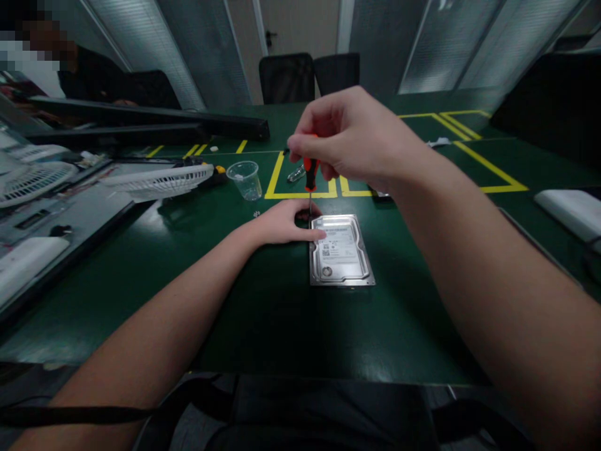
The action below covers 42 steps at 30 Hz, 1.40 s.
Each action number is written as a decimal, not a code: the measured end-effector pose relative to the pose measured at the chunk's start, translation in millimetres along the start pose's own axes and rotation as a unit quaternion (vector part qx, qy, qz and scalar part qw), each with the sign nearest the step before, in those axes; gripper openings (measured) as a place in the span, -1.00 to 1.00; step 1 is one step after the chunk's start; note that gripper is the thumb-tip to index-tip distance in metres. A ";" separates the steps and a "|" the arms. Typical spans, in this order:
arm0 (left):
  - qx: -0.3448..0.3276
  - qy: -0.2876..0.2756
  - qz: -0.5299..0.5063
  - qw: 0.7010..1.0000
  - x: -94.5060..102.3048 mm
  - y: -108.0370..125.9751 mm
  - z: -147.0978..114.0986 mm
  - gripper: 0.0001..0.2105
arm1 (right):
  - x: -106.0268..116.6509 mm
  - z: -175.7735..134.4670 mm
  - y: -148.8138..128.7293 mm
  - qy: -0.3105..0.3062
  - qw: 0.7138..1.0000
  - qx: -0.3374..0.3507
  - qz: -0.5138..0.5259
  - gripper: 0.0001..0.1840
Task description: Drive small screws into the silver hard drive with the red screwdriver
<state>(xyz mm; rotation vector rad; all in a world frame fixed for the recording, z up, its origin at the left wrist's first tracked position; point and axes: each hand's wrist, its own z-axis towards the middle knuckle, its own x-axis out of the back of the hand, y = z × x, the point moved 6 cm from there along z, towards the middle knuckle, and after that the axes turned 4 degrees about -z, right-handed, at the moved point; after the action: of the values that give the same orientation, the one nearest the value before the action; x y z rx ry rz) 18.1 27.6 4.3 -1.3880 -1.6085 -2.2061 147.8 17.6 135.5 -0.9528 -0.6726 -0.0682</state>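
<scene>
A silver hard drive point(345, 254) with a white label lies flat on the green table. My left hand point(293, 224) grips its far left corner, the thumb on the label and the fingers at the far edge. Above that corner, my right hand point(338, 134) is closed round the handle of a red and black screwdriver point(310, 175). The screwdriver stands upright, its thin shaft reaching down to the drive's far left corner. Whether the tip sits in a screw is too small to tell. Several tiny screws point(256, 214) lie left of my left hand.
A clear plastic cup point(245, 181) stands behind the small screws. White fan parts point(159, 178) and a large panel point(89, 194) fill the left side. Long black bars point(154, 125) lie behind them. A white object point(570, 216) is at the right. Another person point(94, 78) is at far left.
</scene>
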 end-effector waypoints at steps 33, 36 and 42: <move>0.005 -0.004 0.005 1.000 0.7 -0.3 -0.5 -0.41 | 4.6 1.3 8.2 0.039 0.999 0.006 -0.009 -0.74; 0.005 -0.005 0.005 1.000 1.2 0.3 -0.8 -0.41 | 3.1 1.9 6.3 0.022 0.999 0.019 0.016 -0.77; 0.002 -0.003 0.002 1.000 1.0 -1.2 -0.3 -0.41 | -0.7 0.8 -1.3 -0.004 1.000 0.007 0.004 -0.71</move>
<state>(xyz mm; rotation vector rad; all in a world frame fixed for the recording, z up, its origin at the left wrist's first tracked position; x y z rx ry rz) 16.7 28.3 4.1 -1.3975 -1.6094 -2.1971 146.4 17.3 136.3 -0.9427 -0.6752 -0.0528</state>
